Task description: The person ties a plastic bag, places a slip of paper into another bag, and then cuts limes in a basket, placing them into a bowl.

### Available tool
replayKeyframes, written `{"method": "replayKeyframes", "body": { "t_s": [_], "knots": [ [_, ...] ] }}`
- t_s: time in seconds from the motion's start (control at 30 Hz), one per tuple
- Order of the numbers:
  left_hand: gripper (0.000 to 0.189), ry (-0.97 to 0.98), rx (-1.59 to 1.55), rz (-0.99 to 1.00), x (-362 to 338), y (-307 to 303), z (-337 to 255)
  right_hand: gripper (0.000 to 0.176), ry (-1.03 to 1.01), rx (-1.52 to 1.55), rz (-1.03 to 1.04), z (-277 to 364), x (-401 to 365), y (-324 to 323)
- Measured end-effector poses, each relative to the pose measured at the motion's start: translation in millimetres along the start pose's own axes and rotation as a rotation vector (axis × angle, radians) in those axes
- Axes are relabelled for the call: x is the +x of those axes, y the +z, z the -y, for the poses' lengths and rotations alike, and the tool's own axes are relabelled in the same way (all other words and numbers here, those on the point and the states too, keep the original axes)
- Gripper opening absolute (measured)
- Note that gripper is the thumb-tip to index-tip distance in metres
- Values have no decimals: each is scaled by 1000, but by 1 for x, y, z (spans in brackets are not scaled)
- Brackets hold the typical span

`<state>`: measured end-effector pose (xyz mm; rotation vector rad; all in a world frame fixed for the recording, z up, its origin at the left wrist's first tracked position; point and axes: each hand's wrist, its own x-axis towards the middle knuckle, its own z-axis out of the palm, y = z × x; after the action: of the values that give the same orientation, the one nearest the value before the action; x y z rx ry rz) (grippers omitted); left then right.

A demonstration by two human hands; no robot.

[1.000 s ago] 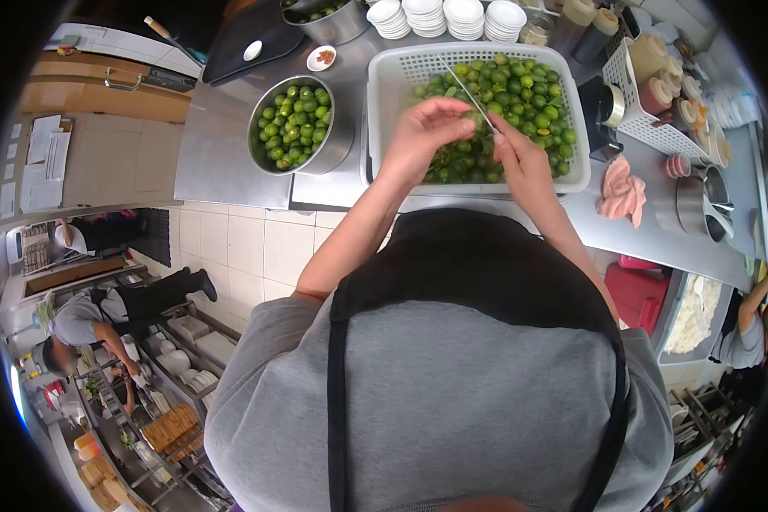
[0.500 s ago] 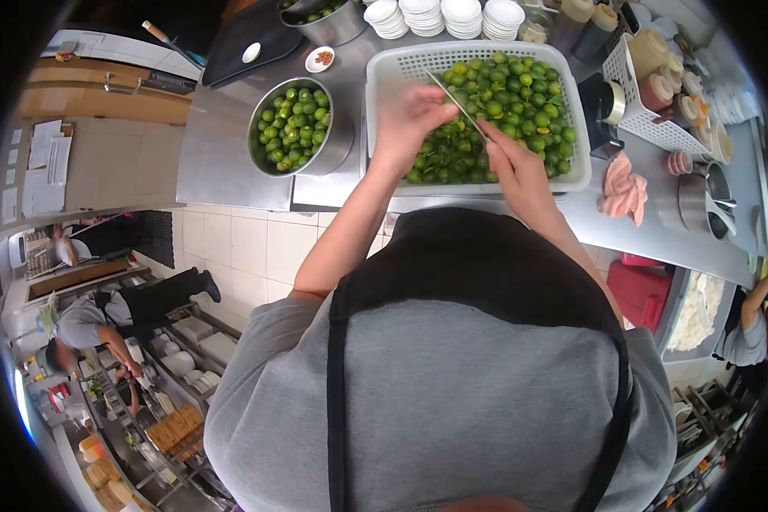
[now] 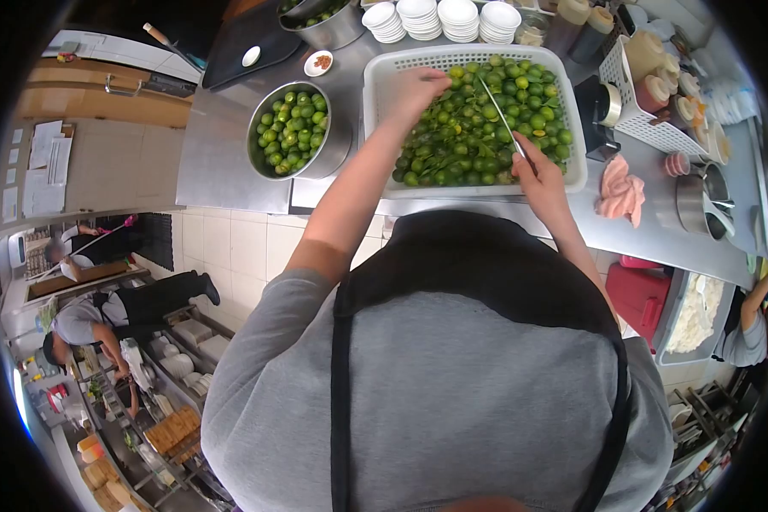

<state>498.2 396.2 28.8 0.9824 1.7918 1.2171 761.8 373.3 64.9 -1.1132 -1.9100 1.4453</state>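
Note:
In my right hand [image 3: 540, 179] is the handle of a knife [image 3: 497, 109], its thin blade pointing up and away over the limes. My left hand [image 3: 420, 92] is over the left part of the white plastic basket [image 3: 577, 175], its fingers drawn together at the edge of the heap. What they pinch, if anything, is too small and blurred to make out. Small green limes [image 3: 465, 141], some with leaves and a few yellowish, fill most of the basket. Left of it stands a round steel pot [image 3: 340, 141] holding more limes [image 3: 290, 128].
A small dish with reddish bits [image 3: 318, 63] sits behind the pot. Stacked white dishes [image 3: 458, 21] line the back. To the right are a sauce-bottle basket [image 3: 657, 128], a pink cloth [image 3: 621, 189] and steel pots [image 3: 698, 205]. Another person [image 3: 102, 316] bends over shelves at left.
My left hand has moved away from the blade, up toward the basket's far left. My right hand and the knife have shifted right and slightly nearer me, with the blade now steeper.

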Motion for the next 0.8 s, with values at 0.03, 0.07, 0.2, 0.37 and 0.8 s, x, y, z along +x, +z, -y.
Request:
{"method": "replayKeyframes", "body": {
  "t_s": [0.03, 0.07, 0.2, 0.37, 0.8],
  "knots": [
    [29, 4, 1, 3, 7, 9, 7, 38, -1, 0, -5, -5, 1, -1],
    [28, 123, 227, -66, 13, 18, 14, 37, 2, 26, -18, -9, 2, -3],
    [30, 176, 449, -119, 13, 22, 4, 37, 46, 161, -47, 0, 1, -6],
    [27, -57, -411, -2, -17, -1, -17, 35, -8, 140, -58, 1, 3, -5],
    [21, 153, -605, -84, -99, -27, -55, 32, -232, 50, 97, 32, 0, 23]
  ]
}}
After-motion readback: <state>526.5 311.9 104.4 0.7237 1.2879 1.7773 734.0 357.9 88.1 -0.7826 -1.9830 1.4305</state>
